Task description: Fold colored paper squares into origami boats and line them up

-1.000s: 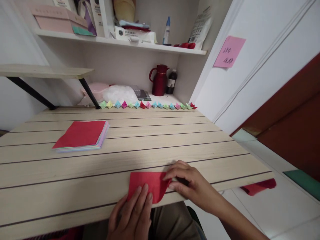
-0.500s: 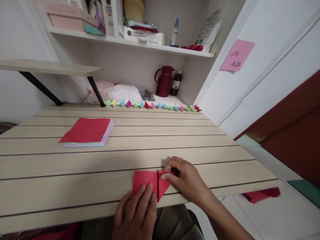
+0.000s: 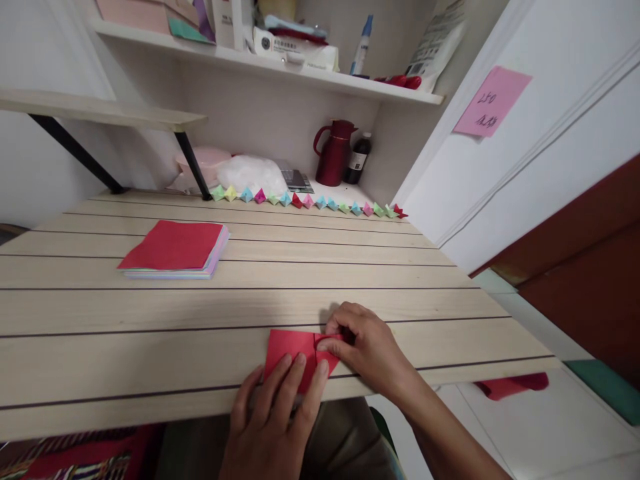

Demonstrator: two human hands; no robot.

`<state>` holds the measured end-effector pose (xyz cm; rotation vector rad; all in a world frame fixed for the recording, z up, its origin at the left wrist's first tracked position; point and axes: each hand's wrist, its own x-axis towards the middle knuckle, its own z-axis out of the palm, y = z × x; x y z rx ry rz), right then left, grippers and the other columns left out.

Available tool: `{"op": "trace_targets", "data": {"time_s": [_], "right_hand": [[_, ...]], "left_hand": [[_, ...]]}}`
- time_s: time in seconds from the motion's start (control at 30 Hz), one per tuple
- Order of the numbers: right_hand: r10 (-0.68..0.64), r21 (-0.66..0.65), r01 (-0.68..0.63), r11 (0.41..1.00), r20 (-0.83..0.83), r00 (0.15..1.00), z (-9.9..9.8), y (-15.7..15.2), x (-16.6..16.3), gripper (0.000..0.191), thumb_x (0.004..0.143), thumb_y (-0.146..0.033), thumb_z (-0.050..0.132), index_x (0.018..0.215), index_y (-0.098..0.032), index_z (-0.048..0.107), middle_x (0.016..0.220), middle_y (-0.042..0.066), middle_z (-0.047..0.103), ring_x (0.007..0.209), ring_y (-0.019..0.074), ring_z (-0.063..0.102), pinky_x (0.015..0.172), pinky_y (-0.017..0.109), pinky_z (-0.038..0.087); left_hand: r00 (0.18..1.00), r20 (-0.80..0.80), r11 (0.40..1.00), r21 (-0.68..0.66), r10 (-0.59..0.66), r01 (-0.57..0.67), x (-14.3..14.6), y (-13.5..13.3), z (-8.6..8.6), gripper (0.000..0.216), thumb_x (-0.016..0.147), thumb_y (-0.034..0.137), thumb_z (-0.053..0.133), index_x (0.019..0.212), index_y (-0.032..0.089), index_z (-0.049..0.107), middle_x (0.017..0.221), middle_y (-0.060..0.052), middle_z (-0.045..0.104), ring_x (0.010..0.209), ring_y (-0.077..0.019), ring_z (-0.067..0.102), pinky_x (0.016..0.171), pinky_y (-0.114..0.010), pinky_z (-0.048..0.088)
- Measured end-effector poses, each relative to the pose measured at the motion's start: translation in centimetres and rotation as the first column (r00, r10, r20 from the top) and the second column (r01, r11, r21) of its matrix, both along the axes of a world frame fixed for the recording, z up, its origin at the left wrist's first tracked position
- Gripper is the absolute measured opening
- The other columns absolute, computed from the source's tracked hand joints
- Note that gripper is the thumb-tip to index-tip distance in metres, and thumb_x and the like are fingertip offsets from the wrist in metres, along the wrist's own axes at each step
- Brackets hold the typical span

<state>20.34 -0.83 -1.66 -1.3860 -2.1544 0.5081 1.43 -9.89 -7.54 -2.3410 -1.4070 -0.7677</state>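
A partly folded sheet of red origami paper (image 3: 289, 343) lies at the table's front edge, its right side turned over into a pointed flap. My left hand (image 3: 280, 407) rests on the sheet with fingers spread, pressing it down; the index fingertip reaches onto the flap. My right hand (image 3: 367, 350) pinches the flap's upper edge between thumb and curled fingers. Part of the sheet is hidden under both hands.
A stack of coloured paper (image 3: 173, 247) with red on top lies at the left. Small folded paper pieces (image 3: 285, 199) line the table's back edge. Behind them stand a dark red jug (image 3: 334, 153) and a dark bottle (image 3: 357, 159). A raised wooden shelf (image 3: 125, 113) overhangs the back left.
My left index finger has moved right, onto the flap. My right hand keeps its pinch, slightly further left on the paper. The camera view has tilted down a little.
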Motion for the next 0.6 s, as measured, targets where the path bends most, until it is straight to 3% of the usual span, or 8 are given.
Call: {"op": "trace_targets", "data": {"time_s": [0.13, 0.5, 0.6], "right_hand": [[-0.002, 0.006, 0.001, 1.0, 0.022, 1.0, -0.1, 0.1, -0.1, 0.021, 0.076, -0.029, 0.076, 0.069, -0.021, 0.058, 0.07, -0.002, 0.06, 0.07, 0.0153, 0.055, 0.066, 0.027, 0.038], [-0.043, -0.012, 0.043, 0.999, 0.033, 0.999, 0.0, 0.2, -0.4, 0.019, 0.079, -0.029, 0.073, 0.069, -0.021, 0.058, 0.072, -0.002, 0.061, 0.072, 0.0153, 0.056, 0.066, 0.026, 0.038], [-0.075, 0.014, 0.074, 0.997, 0.064, 0.995, -0.1, 0.3, -0.3, 0.012, 0.08, -0.029, 0.071, 0.079, -0.023, 0.061, 0.08, 0.0, 0.063, 0.075, 0.0167, 0.058, 0.068, 0.028, 0.041]], "left_hand": [[0.999, 0.024, 0.997, -0.062, 0.046, -0.044, 0.6, -0.4, -0.4, 0.054, 0.088, 0.02, 0.047, 0.139, 0.037, 0.046, 0.13, 0.002, 0.064, 0.118, -0.0225, 0.053, 0.106, -0.045, 0.026], [0.999, 0.014, 0.999, -0.002, 0.051, -0.051, 0.5, -0.3, -1.2, 0.06, 0.084, 0.015, 0.043, 0.14, 0.037, 0.045, 0.131, 0.0, 0.063, 0.121, -0.0208, 0.051, 0.109, -0.045, 0.022], [0.998, 0.0, 0.998, -0.007, 0.058, -0.058, 0.5, -0.4, -1.1, 0.063, 0.08, 0.015, 0.046, 0.139, 0.037, 0.046, 0.132, 0.0, 0.062, 0.121, -0.0233, 0.051, 0.11, -0.046, 0.022]]}}
